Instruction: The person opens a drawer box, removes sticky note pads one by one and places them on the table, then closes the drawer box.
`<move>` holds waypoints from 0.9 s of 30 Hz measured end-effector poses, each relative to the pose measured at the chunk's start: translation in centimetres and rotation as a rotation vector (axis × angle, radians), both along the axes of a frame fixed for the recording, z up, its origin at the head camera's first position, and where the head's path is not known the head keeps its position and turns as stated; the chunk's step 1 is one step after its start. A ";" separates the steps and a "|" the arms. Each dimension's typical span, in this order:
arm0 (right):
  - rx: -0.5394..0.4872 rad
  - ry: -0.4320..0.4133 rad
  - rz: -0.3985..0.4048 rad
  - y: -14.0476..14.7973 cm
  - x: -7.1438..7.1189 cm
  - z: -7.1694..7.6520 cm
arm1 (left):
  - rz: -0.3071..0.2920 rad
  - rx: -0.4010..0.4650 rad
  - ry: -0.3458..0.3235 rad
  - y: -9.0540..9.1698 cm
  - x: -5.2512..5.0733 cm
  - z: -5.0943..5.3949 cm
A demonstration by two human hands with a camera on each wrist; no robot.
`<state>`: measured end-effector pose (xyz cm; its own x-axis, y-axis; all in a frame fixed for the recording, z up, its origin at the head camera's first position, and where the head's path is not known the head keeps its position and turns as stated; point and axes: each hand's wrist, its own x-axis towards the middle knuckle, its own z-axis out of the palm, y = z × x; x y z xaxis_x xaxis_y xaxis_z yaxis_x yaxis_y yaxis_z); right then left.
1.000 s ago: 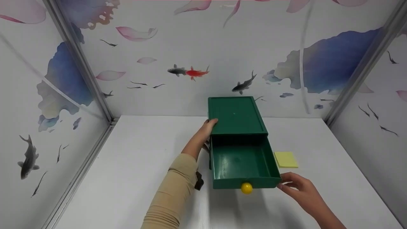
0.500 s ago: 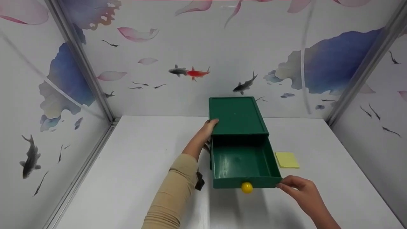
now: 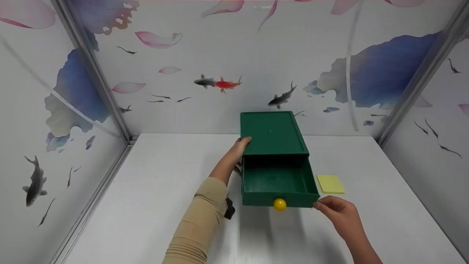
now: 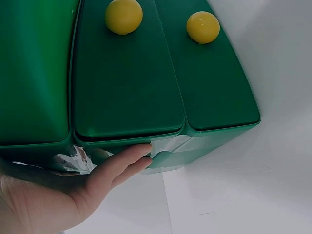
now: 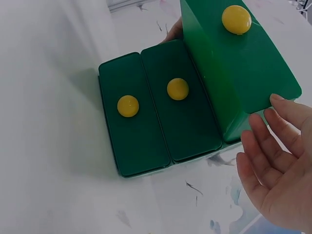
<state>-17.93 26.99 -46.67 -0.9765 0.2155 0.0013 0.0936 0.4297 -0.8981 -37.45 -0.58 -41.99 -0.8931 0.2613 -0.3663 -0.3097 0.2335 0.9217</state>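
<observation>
A green plastic drawer cabinet (image 3: 273,132) stands at the back of the white table. Its top drawer (image 3: 276,200) is pulled part way out, with no contents visible, and bears a round yellow knob (image 3: 280,204). My left hand (image 3: 238,150) rests on the cabinet's left side, thumb over the top edge; the left wrist view shows straight fingers (image 4: 124,163) along the taped side wall. My right hand (image 3: 340,212) pinches the drawer's front right corner between thumb and forefinger. In the right wrist view, its other fingers (image 5: 261,161) are spread loosely.
A yellow pad of sticky notes (image 3: 330,184) lies right of the cabinet. The two lower drawers (image 5: 178,112) are pushed in, each with a yellow knob. White walls (image 3: 220,44) printed with fish and petals enclose the table (image 3: 165,157).
The top drawer has slid a little way into the cabinet, and my right hand has moved back with it at the corner. My left hand stays in place.
</observation>
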 end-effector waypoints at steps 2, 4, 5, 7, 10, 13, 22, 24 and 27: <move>-0.005 0.002 -0.013 -0.1 -0.2 0.0 | 0.001 -0.002 -0.002 0.0 0.0 0.0; -0.017 0.001 -0.034 -0.2 -0.4 0.0 | 0.000 -0.004 0.002 0.1 0.0 0.0; -0.028 0.001 -0.047 -0.3 -0.5 -0.1 | 0.000 -0.005 0.004 0.1 0.0 0.1; -0.050 0.009 -0.080 -0.5 -0.6 -0.3 | -0.005 -0.012 0.008 0.2 0.0 0.0; -0.082 0.032 -0.133 -0.9 -0.8 -0.6 | -0.015 -0.019 0.009 0.4 -0.1 0.0; -0.105 0.069 -0.172 -1.4 -1.2 -0.9 | -0.019 -0.022 0.013 0.4 0.0 0.1; -0.136 0.134 -0.265 -2.6 -2.5 -1.0 | -0.008 0.005 -0.014 0.3 -0.1 0.1; -0.155 0.137 -0.271 -2.7 -2.7 -1.1 | 0.000 -0.001 -0.021 0.2 -0.1 0.1; -0.187 0.147 -0.281 -2.8 -3.1 -1.1 | 0.009 -0.015 -0.020 0.3 -0.2 0.1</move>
<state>-21.07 24.16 -47.75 -0.8714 0.4854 0.0719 0.0492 0.2323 -0.9714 -37.65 -0.32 -41.88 -0.8879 0.2477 -0.3876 -0.3299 0.2446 0.9118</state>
